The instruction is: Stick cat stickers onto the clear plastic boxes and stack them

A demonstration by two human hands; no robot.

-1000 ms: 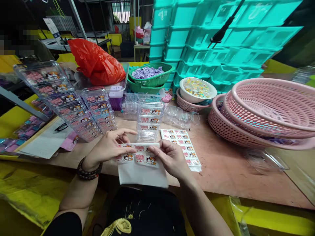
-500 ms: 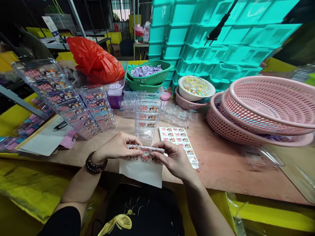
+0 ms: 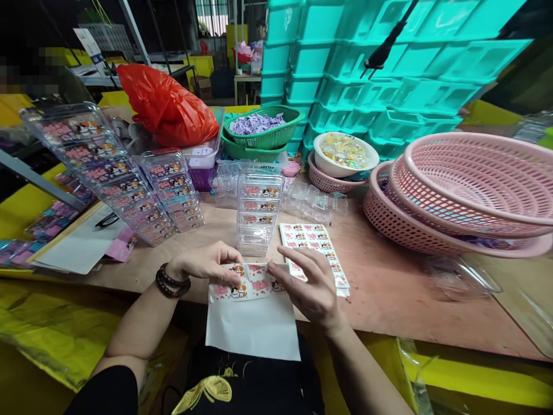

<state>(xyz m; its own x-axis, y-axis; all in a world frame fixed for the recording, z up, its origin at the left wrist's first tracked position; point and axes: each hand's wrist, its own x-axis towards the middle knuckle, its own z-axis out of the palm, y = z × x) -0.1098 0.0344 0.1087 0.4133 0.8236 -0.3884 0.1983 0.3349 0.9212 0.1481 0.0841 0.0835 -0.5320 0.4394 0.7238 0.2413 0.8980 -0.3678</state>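
Bright barred window (image 3: 212,20) against dark background; brown tabletop (image 3: 375,300) in front

Workshop, pretty clearly; small-goods packing or assembly sort. I'm at a plain wooden worktable (image 3: 367,311), with teal bins (image 3: 315,63) stacked high at far right, big pink baskets (image 3: 484,178) near right, and green baskets (image 3: 279,137) far centre full of lilac pieces (image 3: 257,124). White bowl (image 3: 339,169) beyond the table's middle, heaped with small wrapped bits. Batch goods: clear cases (image 3: 260,206) piled in columns, all one cat print, same print repeated on the sheet (image 3: 259,286) I hold. Far back: barred window (image 3: 212,23), another table (image 3: 248,78), metal posts (image 3: 135,34). Plug (image 3: 380,57) dangles overhead.
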